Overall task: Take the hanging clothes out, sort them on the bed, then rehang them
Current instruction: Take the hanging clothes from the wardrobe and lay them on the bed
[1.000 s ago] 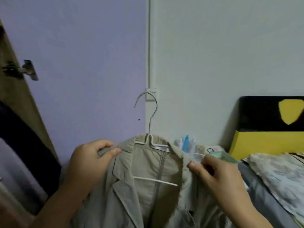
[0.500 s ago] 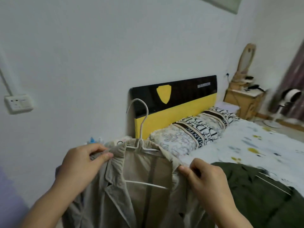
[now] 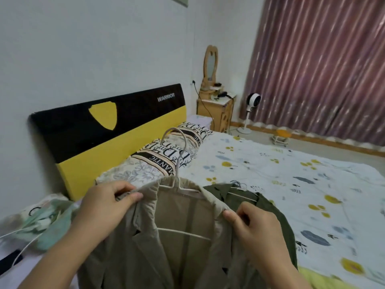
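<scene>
The tan jacket (image 3: 183, 236) on its hanger (image 3: 177, 184) is gripped at both shoulders by the left hand (image 3: 108, 207) and right hand (image 3: 256, 228). It should be laid flat beside the green jacket (image 3: 268, 207), not on it.

Floral-sheeted bed (image 3: 270, 170), patterned pillows (image 3: 166, 155) by headboard, dark green jacket (image 3: 268, 207) on it.

A home bedroom.
A made bed (image 3: 270, 174) with yellow-and-black headboard (image 3: 93, 130), patterned pillows (image 3: 162, 157), a wooden nightstand (image 3: 216, 113), maroon curtains (image 3: 323, 65).
</scene>
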`<state>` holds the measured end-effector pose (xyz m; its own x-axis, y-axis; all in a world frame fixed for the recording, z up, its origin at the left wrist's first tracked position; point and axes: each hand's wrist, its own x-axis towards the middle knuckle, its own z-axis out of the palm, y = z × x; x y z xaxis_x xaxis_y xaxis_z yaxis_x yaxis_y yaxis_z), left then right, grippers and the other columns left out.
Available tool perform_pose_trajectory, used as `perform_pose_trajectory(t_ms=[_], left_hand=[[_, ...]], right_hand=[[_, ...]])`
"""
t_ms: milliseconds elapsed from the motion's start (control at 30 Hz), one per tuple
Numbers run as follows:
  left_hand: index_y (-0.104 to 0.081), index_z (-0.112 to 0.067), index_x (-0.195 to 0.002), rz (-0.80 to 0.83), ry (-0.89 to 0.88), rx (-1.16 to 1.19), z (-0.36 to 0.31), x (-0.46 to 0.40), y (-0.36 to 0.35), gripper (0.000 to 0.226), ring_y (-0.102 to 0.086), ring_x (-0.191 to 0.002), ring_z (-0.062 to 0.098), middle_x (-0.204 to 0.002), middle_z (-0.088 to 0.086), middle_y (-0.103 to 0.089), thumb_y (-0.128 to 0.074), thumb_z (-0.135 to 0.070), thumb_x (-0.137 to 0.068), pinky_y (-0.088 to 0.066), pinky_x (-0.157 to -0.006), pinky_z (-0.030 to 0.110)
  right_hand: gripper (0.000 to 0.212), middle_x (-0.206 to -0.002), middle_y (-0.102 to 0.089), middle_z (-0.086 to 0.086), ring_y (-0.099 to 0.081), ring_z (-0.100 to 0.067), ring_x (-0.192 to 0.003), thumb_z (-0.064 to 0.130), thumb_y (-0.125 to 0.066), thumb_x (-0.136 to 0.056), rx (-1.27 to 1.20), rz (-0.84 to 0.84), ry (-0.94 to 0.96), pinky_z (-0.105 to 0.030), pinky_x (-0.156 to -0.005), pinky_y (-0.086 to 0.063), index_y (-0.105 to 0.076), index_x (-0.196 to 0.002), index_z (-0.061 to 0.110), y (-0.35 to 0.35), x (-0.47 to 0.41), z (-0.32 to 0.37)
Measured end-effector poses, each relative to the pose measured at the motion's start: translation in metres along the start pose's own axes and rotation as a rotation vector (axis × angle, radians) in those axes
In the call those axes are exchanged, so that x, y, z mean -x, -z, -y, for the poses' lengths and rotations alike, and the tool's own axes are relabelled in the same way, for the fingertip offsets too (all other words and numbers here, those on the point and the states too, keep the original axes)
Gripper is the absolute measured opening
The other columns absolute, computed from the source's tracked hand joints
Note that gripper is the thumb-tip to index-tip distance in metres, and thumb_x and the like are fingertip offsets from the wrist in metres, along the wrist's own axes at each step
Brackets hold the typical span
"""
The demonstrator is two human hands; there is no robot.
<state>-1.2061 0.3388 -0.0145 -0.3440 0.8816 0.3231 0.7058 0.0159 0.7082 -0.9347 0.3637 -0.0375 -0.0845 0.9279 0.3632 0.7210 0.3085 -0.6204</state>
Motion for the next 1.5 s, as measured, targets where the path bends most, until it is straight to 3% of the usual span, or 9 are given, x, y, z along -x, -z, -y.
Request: perform_pose_trajectory(t_ms=[67,167,300,433,667,800,900,1167,1500], left_hand=[[-0.057,-0.039,-0.060,0.053,-0.034,0.004,-0.009,-0.017,-0.023,0.029,-0.054,-0.074,0.011,-0.072,-0.018,-0.060,-0.075,-0.020,-0.075,-0.037,-0.067,0.028],[-0.057,-0.039,-0.060,0.140,-0.077,0.024,-0.019,-0.045,-0.057,0.029,-0.054,-0.071,0.005,-0.071,-0.018,-0.060,-0.074,-0.021,-0.076,-0.038,-0.061,0.024],[-0.063,-0.030,-0.064,0.265,-0.146,0.027,-0.026,-0.091,-0.102,0.017,-0.057,-0.071,0.006,-0.069,-0.010,-0.065,-0.071,-0.025,-0.078,-0.039,-0.061,0.022],[-0.069,-0.021,-0.073,0.360,-0.210,0.038,-0.031,-0.138,-0.143,0.010,-0.056,-0.071,0.006,-0.071,-0.007,-0.066,-0.069,-0.028,-0.080,-0.039,-0.061,0.023],[-0.061,-0.026,-0.067,0.444,-0.264,0.042,-0.044,-0.199,-0.213,0.016,-0.057,-0.074,0.018,-0.070,-0.004,-0.063,-0.068,-0.028,-0.081,-0.036,-0.063,0.027],[-0.057,-0.027,-0.062,0.463,-0.267,0.028,-0.051,-0.228,-0.255,0.023,-0.057,-0.074,0.020,-0.067,-0.002,-0.062,-0.068,-0.028,-0.081,-0.039,-0.064,0.029],[-0.065,-0.019,-0.071,0.471,-0.249,-0.001,-0.055,-0.251,-0.292,0.016,-0.058,-0.077,0.022,-0.070,0.000,-0.062,-0.068,-0.030,-0.082,-0.039,-0.064,0.029],[-0.065,-0.016,-0.078,0.458,-0.214,-0.128,-0.061,-0.318,-0.414,0.019,-0.060,-0.083,0.024,-0.077,0.004,-0.064,-0.063,-0.034,-0.085,-0.038,-0.063,0.029],[-0.056,-0.020,-0.082,0.568,-0.155,-0.296,-0.014,-0.387,-0.590,0.018,-0.059,-0.091,0.023,-0.095,0.005,-0.068,-0.054,-0.035,-0.091,-0.034,-0.065,0.028]], right_hand=[[0.041,-0.049,-0.046,0.003,-0.048,-0.010,-0.056,0.045,-0.062,-0.083,0.032,-0.030,-0.053,-0.020,-0.050,-0.029,-0.044,-0.057,0.019,0.007,-0.007,-0.016],[0.040,-0.047,-0.046,0.002,-0.048,-0.010,-0.055,0.042,-0.064,-0.081,0.053,-0.078,-0.140,-0.023,-0.050,-0.031,-0.044,-0.056,0.019,0.012,-0.020,-0.039],[0.039,-0.050,-0.050,0.001,-0.051,-0.018,-0.058,0.042,-0.065,-0.081,0.122,-0.144,-0.245,-0.032,-0.052,-0.034,-0.049,-0.057,0.016,0.012,-0.043,-0.060],[0.040,-0.049,-0.048,0.002,-0.048,-0.013,-0.056,0.041,-0.065,-0.082,0.162,-0.210,-0.336,-0.031,-0.051,-0.032,-0.046,-0.056,0.017,0.009,-0.070,-0.074],[0.039,-0.055,-0.050,0.001,-0.048,-0.014,-0.055,0.041,-0.061,-0.086,0.182,-0.237,-0.455,-0.029,-0.050,-0.030,-0.048,-0.060,0.015,0.002,-0.124,-0.113],[0.034,-0.058,-0.053,0.004,-0.049,-0.009,-0.060,0.040,-0.064,-0.084,0.189,-0.230,-0.498,-0.026,-0.053,-0.032,-0.055,-0.062,0.015,-0.002,-0.160,-0.147],[0.027,-0.059,-0.054,0.008,-0.050,-0.006,-0.061,0.039,-0.066,-0.083,0.164,-0.212,-0.535,-0.024,-0.052,-0.034,-0.061,-0.066,0.019,-0.005,-0.192,-0.179],[0.028,-0.058,-0.054,0.006,-0.049,-0.006,-0.058,0.035,-0.064,-0.087,0.099,-0.133,-0.561,-0.023,-0.049,-0.029,-0.059,-0.065,0.017,-0.034,-0.297,-0.298],[0.033,-0.074,-0.061,-0.004,-0.058,-0.026,-0.078,0.036,-0.058,-0.091,0.071,0.055,-0.697,-0.033,-0.066,-0.040,-0.062,-0.081,0.004,-0.123,-0.393,-0.457]])
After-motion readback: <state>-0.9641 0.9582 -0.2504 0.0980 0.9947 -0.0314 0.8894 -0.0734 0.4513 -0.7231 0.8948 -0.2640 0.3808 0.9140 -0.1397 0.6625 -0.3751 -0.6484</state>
